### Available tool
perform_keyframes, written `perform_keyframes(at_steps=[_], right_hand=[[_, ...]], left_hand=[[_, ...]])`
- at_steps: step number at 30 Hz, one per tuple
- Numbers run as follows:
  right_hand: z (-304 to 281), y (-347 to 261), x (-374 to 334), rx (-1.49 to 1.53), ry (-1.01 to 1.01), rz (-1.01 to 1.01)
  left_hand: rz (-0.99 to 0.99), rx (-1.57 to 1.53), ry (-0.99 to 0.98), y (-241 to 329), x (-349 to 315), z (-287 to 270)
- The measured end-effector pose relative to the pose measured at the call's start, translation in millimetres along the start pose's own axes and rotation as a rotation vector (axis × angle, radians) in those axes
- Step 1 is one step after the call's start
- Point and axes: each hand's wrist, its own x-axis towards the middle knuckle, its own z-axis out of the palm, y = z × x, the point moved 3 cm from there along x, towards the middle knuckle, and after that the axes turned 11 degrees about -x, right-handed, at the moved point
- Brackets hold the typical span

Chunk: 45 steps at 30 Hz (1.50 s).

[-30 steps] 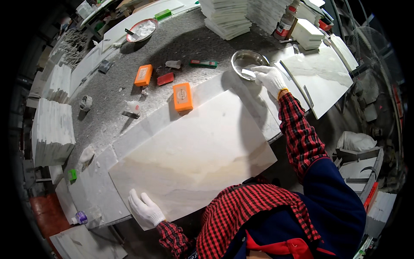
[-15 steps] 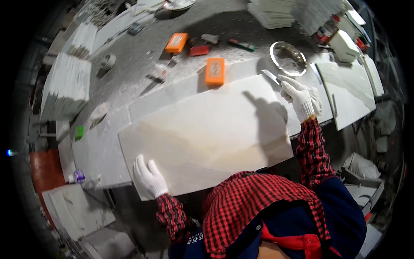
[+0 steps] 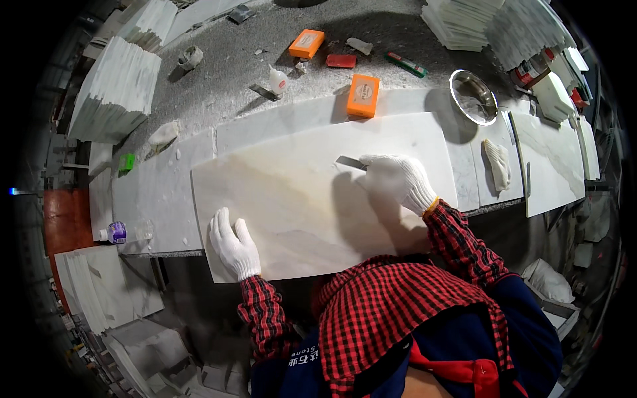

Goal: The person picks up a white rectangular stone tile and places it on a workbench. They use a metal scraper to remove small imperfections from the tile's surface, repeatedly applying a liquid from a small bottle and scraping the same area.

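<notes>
Left hand [image 3: 233, 245]: white glove, fingers spread wide and flat on the near-left corner of the marble slab [image 3: 292, 199]. Holding nothing, just pressing down.

Right hand [image 3: 398, 180]: white glove, fingers curled shut around a scraper blade [image 3: 350, 162]. The flat metal blade sticks out to the left of the fingertips and lies low against the slab face, upper middle area. Cannot tell if the edge actually touches the stone.

Slab: large pale rectangle with beige veining, lying flat on the surface [image 3: 159, 192], near edge overhanging toward the person. Both hands are on it, well apart from each other.

Right of the right-hand fingers: a spare white glove [image 3: 497, 164] lying on a smaller tile, then another long slab [image 3: 554, 159] beyond that.

Left of the left-hand fingers: small clear bottle with purple label [image 3: 119, 232] on its side at the surface edge; green bit [image 3: 126, 162] further up.

Beyond the right-hand fingers: orange block [image 3: 364, 95] touching the slab's far edge, round metal bowl [image 3: 473, 97] to its right. Further out: second orange block [image 3: 306, 44], red piece [image 3: 341, 61], green-red marker [image 3: 407, 64], small white glue bottle [image 3: 279, 80].

Far edge: stacks of white tiles, left [image 3: 116, 93] and right [image 3: 464, 23].
</notes>
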Motion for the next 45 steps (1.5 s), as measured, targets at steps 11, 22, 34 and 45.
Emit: perform_keyframes(at_steps=[11,22,34,45], right_hand=[[-27.0,54.9,-11.9,0.282,0.310,0.452],[-21.5,50.5,-10.7,0.118,0.468,0.208],[-14.6,57.8,-12.1,0.180,0.459,0.264],[-19.7,55.5,-12.2,0.182,0.401,0.295]], left_hand=[[0.206,-0.124,0.077,27.8,-2.0,5.4],[0.591,-0.174,-0.530,204.6,-20.5,135.4],[0.590,-0.250,-0.635,182.8,-49.9,109.2],[0.660,-0.149,-0.629,167.8,-25.5,102.5]])
